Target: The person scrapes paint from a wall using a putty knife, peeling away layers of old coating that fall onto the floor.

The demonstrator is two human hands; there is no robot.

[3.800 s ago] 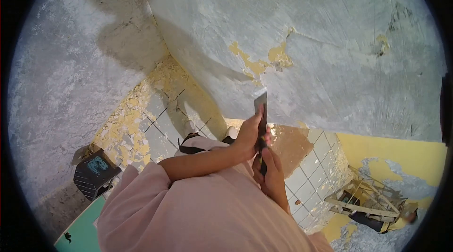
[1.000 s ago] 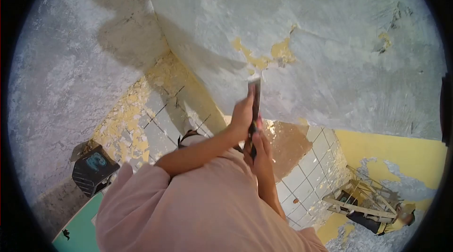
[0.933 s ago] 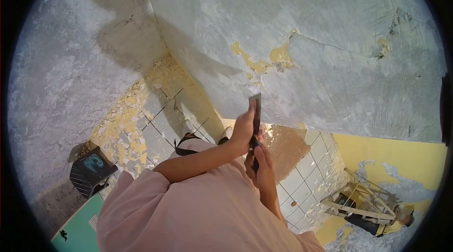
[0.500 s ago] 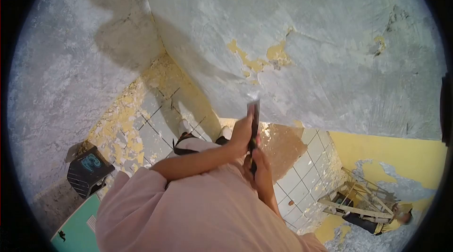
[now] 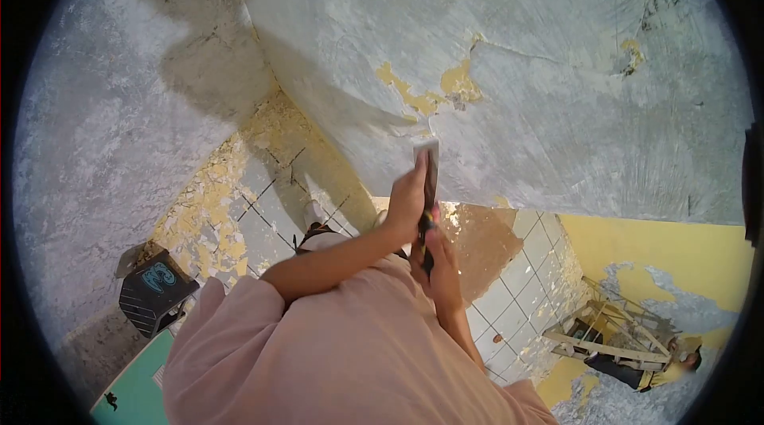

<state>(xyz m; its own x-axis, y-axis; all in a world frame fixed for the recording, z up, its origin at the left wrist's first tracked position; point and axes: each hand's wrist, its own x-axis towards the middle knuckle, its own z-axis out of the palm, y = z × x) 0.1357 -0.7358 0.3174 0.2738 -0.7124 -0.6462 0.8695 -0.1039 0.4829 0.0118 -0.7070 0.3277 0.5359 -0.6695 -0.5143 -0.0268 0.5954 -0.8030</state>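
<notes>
A scraper (image 5: 430, 178) with a flat metal blade and a black-and-yellow handle points up at the grey wall (image 5: 541, 130). Its blade tip is at the wall just below a patch of yellow paint (image 5: 460, 81). My left hand (image 5: 407, 204) is closed around the scraper's upper part, a finger lying along the metal near the blade. Lower down, my right hand (image 5: 442, 267) is wrapped round the handle. The palm sides of both hands are mostly hidden.
Paint flakes litter the tiled floor (image 5: 509, 298) and a brown board (image 5: 481, 246). A black step stool (image 5: 157, 290) stands at left, above a green surface (image 5: 131, 381). At lower right, another person (image 5: 668, 377) is beside a wooden ladder (image 5: 613, 349).
Both hands have pushed the scraper upward along the wall, bringing its blade closer to the yellow patch. The view has shifted slightly.
</notes>
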